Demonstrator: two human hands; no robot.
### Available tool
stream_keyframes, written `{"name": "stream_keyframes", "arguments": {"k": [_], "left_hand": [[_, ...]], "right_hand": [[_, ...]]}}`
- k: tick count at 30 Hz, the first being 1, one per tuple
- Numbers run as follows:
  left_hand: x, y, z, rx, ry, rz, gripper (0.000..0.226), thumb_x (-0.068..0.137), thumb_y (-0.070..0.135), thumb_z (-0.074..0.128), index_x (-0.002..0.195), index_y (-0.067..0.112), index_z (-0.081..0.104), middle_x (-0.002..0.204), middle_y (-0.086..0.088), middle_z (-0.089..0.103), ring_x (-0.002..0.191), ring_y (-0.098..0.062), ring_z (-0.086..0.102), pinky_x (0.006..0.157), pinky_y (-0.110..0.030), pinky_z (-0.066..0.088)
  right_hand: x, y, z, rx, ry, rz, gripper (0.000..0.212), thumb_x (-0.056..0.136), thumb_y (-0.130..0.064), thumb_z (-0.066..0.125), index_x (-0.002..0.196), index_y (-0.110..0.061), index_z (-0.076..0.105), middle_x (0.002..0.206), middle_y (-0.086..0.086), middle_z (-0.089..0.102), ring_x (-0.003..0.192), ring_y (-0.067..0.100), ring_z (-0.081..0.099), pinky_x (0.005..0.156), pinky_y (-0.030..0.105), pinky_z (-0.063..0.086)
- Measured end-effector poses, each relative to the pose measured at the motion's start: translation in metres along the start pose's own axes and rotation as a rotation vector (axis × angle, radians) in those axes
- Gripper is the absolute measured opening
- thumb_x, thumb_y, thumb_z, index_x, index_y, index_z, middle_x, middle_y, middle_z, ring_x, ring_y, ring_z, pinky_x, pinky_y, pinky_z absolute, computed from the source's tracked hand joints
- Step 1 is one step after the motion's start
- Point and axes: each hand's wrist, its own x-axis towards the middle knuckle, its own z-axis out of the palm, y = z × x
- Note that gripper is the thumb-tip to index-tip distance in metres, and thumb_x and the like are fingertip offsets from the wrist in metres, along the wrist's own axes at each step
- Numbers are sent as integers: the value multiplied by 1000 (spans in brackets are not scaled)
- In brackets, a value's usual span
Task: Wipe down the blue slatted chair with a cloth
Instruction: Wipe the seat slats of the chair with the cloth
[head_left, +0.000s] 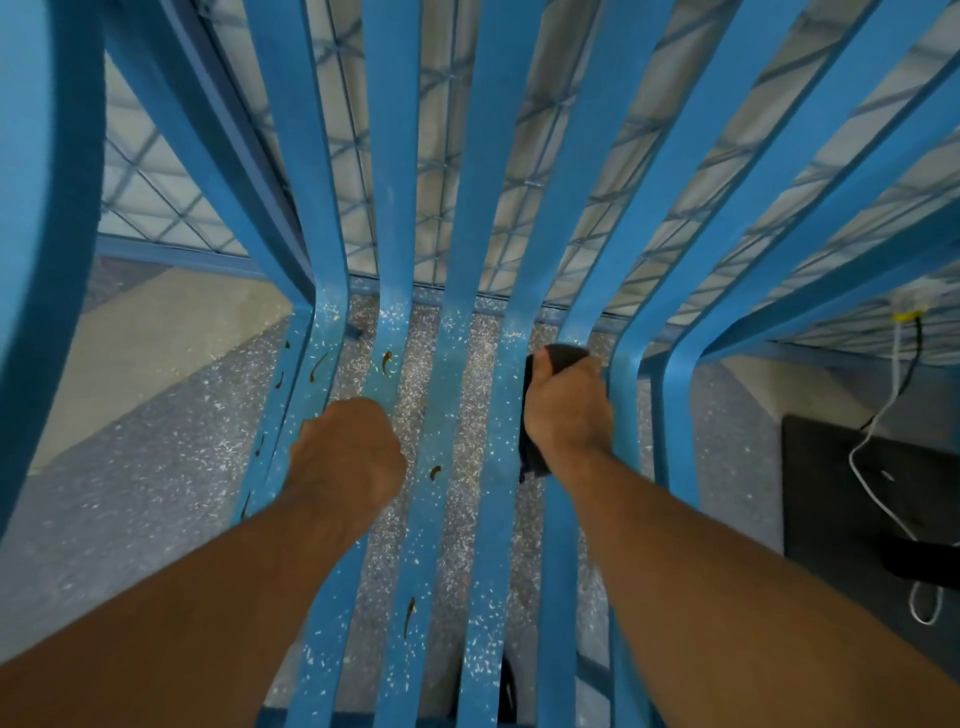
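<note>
My right hand (569, 405) clamped round the dark cloth (533, 460), on a seat slat of the blue slatted chair (488, 208) near the backrest bend | my left hand (345, 457) fisted on the left seat slats, can't tell whether it grips one | brown smears (386, 361) on seat slats

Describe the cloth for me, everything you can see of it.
The cloth is dark, almost black, soft-looking and bunched. The right hand grips it against a seat slat near the bend into the backrest. Most is hidden under the hand; a fold shows above the thumb and an edge hangs beside the wrist.
</note>
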Motion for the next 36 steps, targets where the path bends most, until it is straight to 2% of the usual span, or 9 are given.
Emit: {"name": "stream_keyframes", "arguments": {"k": [6, 9, 11, 13, 15, 19, 25, 29, 36], "left_hand": [[1, 5, -3, 63, -33, -5, 16, 89, 17, 66, 78, 10, 58, 64, 1, 51, 49, -9, 44, 37, -19, 29], [0, 7, -5, 63, -41, -15, 24, 89, 17, 67, 71, 14, 51, 65, 1, 50, 50, -9, 44, 39, -19, 29], [1, 6, -6, 47, -46, -7, 20, 90, 17, 64, 74, 14, 53, 67, 1, 51, 52, -8, 45, 39, -18, 29], [0, 5, -8, 21, -46, 6, 15, 92, 21, 62, 81, 12, 57, 68, 2, 53, 54, -8, 47, 41, -19, 29], [-1, 4, -8, 10, -47, 13, 17, 93, 24, 62, 81, 13, 57, 68, 3, 53, 55, -7, 47, 41, -18, 30], [-1, 5, -8, 11, -51, 9, 22, 93, 31, 61, 80, 16, 53, 67, 4, 50, 53, -5, 44, 42, -17, 28], [-1, 5, -9, 77, -31, 33, 36, 94, 35, 58, 67, 22, 38, 63, 7, 44, 51, -4, 39, 45, -19, 30], [3, 5, -7, 94, -28, 27, 36, 94, 36, 59, 67, 23, 36, 65, 8, 43, 52, -3, 38, 49, -20, 31], [1, 7, -8, 102, -50, 26, 29, 93, 38, 59, 76, 22, 42, 65, 8, 42, 63, -12, 48, 61, -25, 42]], "right_hand": [[-12, 2, -5, -29, 97, -218, 55, 100, -40, 47, 143, -10, 29, 132, 11, 53, 110, 32, 60, 85, 43, 53], [-19, 12, -3, -74, 16, -130, 52, 98, -39, 50, 138, -12, 32, 122, 9, 56, 101, 30, 62, 79, 46, 57], [-14, 11, -3, -73, -29, -22, 47, 97, -39, 51, 131, -12, 35, 105, 5, 58, 88, 27, 62, 64, 40, 56], [-5, 5, -4, -41, -37, 29, 45, 98, -42, 51, 128, -11, 37, 85, -3, 50, 71, 19, 54, 47, 26, 41], [5, -3, -4, 6, -14, 0, 47, 98, -48, 49, 125, -11, 40, 78, -8, 45, 68, 16, 50, 44, 21, 32], [23, -18, -5, 142, 63, -125, 45, 96, -55, 46, 112, -13, 39, 93, 0, 57, 76, 21, 58, 52, 23, 43], [39, -33, -12, 384, 249, -341, 53, 95, -39, 57, 131, -3, 40, 117, 11, 61, 106, 29, 60, 81, 20, 43], [46, -74, -44, 604, 469, -552, 48, 95, -34, 51, 126, 3, 47, 106, 1, 59, 94, 5, 54, 76, -1, 36], [52, -121, -81, 769, 675, -618, 32, 100, -24, 42, 107, 2, 59, 87, -20, 57, 77, -19, 53, 75, 1, 38]]}}
